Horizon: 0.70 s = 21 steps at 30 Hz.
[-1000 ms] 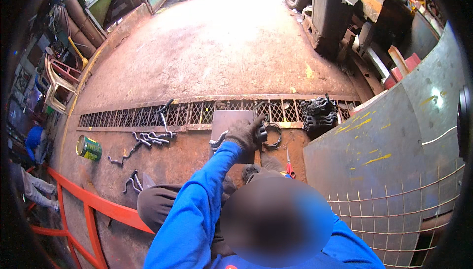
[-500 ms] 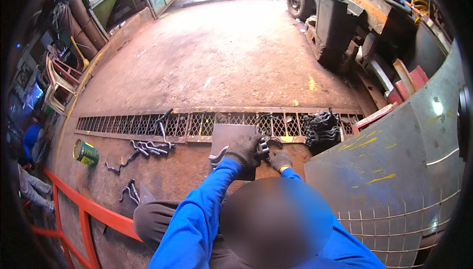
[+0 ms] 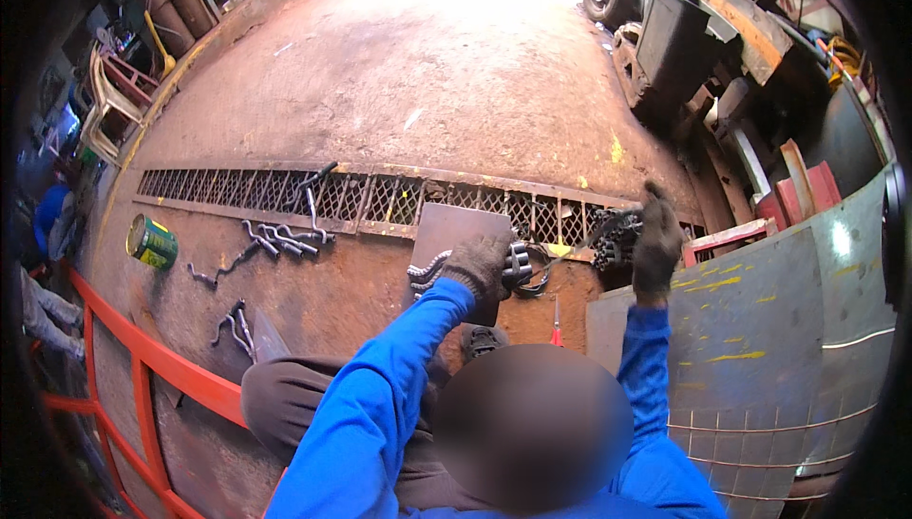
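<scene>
Gripping the rod bundle (image 3: pixel 519 264) over the plate (image 3: pixel 450 222), your L hand (image 3: pixel 478 267) has its fingers clamped round it; your R hand (image 3: pixel 656 248) is up by the rod pile (image 3: pixel 616 240), w/ a dark strap (image 3: pixel 597 231) running toward it, but can't tell if those fingers pinch it. If L grip slackens or the strap's yanked hard, rods could prob. slip out of line & scatter.

Our left arm (image 3: pixel 380 396) reaches forward and inward, the gloved left hand (image 3: pixel 483 265) back-up with its fingers curled closed. Our right arm (image 3: pixel 647 358) extends outward, the gloved right hand (image 3: pixel 657 248) pointing forward; we cannot tell its grip.
</scene>
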Motion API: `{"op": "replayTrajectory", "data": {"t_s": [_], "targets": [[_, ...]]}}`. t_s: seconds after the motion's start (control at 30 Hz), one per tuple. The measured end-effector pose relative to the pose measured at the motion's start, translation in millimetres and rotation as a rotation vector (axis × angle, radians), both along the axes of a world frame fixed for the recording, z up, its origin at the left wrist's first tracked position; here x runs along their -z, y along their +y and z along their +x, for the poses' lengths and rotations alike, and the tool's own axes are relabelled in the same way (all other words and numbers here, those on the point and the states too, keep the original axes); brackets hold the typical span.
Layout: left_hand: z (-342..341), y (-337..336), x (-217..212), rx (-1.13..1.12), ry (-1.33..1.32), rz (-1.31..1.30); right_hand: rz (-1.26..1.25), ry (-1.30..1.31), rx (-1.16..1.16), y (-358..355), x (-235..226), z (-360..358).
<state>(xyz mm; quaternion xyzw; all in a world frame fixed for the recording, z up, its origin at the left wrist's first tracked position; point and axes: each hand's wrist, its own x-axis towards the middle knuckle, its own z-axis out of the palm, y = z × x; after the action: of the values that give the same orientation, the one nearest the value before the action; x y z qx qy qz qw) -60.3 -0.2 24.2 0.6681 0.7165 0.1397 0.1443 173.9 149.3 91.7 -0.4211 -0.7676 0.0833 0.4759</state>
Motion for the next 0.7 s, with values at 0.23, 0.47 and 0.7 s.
{"op": "replayTrajectory", "data": {"t_s": [0.23,0.47,0.7], "targets": [[1.6,6.2,9.2,0.038,0.009,0.062,-1.105,0.982,-0.916,-99.4,49.3,33.1],[10.7,13.3,12.8,0.112,0.048,0.047,-1.284,-0.250,-0.247,-147.6,171.8,32.8],[13.2,12.6,4.1,0.080,0.067,-0.161,-1.660,0.248,-0.302,-173.8,136.2,27.2]]}}
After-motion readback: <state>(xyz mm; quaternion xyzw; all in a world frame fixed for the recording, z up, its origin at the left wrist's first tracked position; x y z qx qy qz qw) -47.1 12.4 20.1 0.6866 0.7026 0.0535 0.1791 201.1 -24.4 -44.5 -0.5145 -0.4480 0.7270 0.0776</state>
